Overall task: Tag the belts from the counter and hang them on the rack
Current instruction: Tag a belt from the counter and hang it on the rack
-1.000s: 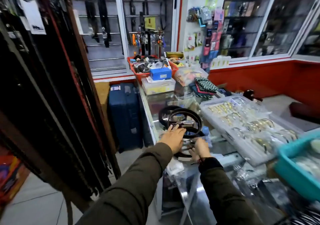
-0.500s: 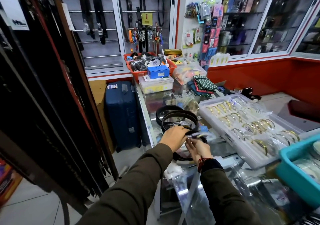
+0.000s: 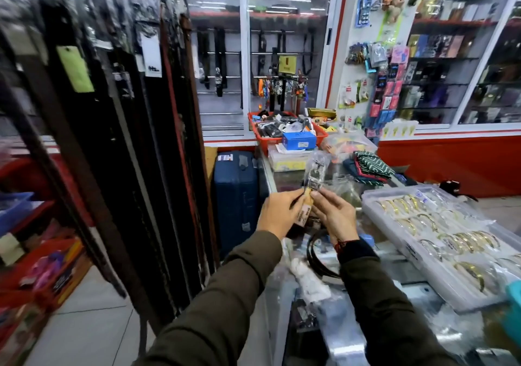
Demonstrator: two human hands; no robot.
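Both hands [image 3: 284, 213] pinch tag [image 3: 303, 214] + blurred buckle [image 3: 315, 181]; belt [image 3: 314, 252] mostly hidden

Your rack [image 3: 118, 145] of belts stands left of the worktop [image 3: 352, 334]. A suitcase [image 3: 236, 196] sits on the floor between them. On the worktop, a tray [image 3: 423, 255] lies at the right edge, a basket [image 3: 260, 131] at the far end, a box [image 3: 298, 140] before it, a belt [image 3: 317, 255] near your hands.
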